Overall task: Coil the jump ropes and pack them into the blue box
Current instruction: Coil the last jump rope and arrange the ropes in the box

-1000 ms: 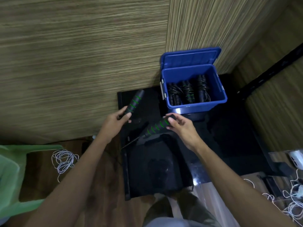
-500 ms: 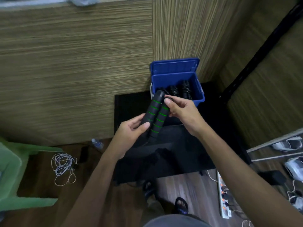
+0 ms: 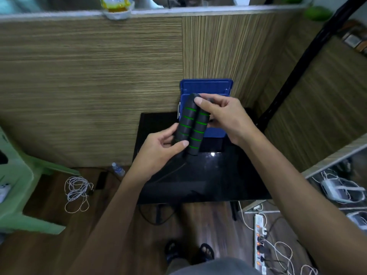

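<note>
Right, head view, only one. Both handles (image 3: 191, 126) of a rope sit side by side, upright-ish, tilted a bit, held in the air over the far part of the black table (image 3: 218, 175), in front of the blue box (image 3: 215, 133). L hand (image 3: 158, 151) wraps the lower ends, thumb across the front; R hand (image 3: 224, 116) pinches the top ends w/ thumb and fingers. Cord (image 3: 170, 173) hangs from the bottom of the handles down toward the table's near-left area, faint against the black top.

Step looks like starting the coil. Best bet imo: keep handles flush and ends level, let one hand clamp both, free the other to draw the cord into even loops, no twists.

Box stands at the table's far edge by the wall, lid (image 3: 206, 87) up. Contents hidden behind hands, can't tell what's inside.
</note>
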